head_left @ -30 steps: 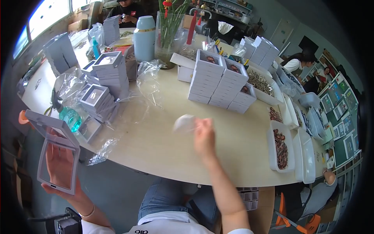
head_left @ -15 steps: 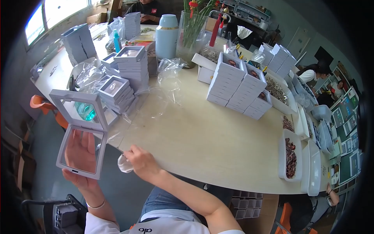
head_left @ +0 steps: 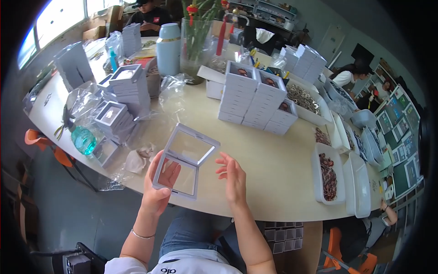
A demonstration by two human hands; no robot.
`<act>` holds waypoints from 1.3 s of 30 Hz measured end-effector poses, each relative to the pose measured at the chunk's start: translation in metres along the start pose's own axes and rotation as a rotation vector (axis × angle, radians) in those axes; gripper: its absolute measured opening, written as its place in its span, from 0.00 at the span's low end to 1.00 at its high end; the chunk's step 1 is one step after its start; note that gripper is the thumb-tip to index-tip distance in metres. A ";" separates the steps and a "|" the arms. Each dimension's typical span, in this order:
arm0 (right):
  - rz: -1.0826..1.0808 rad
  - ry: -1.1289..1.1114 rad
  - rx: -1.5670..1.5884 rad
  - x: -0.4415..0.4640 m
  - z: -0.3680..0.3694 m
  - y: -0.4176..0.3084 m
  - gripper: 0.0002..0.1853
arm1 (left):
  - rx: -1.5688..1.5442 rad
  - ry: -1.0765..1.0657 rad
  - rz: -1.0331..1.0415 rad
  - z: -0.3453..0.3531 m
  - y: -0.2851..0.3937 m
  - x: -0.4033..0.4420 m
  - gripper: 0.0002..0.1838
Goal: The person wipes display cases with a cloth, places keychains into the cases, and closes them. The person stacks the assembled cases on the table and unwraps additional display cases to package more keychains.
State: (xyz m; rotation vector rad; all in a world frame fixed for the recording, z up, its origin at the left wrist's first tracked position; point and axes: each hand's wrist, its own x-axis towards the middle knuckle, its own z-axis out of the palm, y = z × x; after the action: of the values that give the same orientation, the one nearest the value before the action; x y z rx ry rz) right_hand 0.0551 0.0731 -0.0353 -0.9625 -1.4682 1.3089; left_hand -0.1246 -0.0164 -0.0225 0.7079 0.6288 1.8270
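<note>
My left hand (head_left: 156,194) grips a hinged floating display frame (head_left: 182,161) by its lower left edge. The white frame is unfolded, and my fingers show through the clear window of its lower half. To its right, my right hand (head_left: 233,181) is raised with fingers apart, holding nothing and not touching the frame. A crumpled white cloth (head_left: 138,158) lies by the table's front edge, left of my left hand.
White boxes stand stacked on the table (head_left: 269,182), on the left (head_left: 127,86) and in the middle (head_left: 237,98). A teal spray bottle (head_left: 83,140) is at the left edge. Bins of small parts (head_left: 328,180) line the right side. Other people are beyond the table.
My left hand has brought the display frame rightward over the table edge. My right hand has let go of the white cloth, now on the table, and moved right, opening.
</note>
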 end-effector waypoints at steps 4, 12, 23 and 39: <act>-0.223 0.191 -0.098 -0.014 -0.054 -0.011 0.26 | 0.071 -0.113 -0.211 0.026 -0.055 0.008 0.61; -0.360 0.383 -0.511 -0.022 -0.131 -0.004 0.17 | 1.192 -0.621 -0.093 0.064 -0.104 0.032 0.63; -0.091 0.729 -0.920 -0.006 -0.342 -0.023 0.12 | 1.766 -0.737 0.070 0.089 -0.126 0.035 0.61; 0.104 0.526 -0.327 -0.006 -0.378 -0.058 0.11 | 1.181 -0.417 0.076 0.090 -0.080 -0.003 0.31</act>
State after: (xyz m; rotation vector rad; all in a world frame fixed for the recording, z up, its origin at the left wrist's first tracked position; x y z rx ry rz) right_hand 0.4217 0.1638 0.0270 -1.4829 -1.2425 0.8032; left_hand -0.0091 0.0161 -0.0173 1.8277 1.3976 1.1594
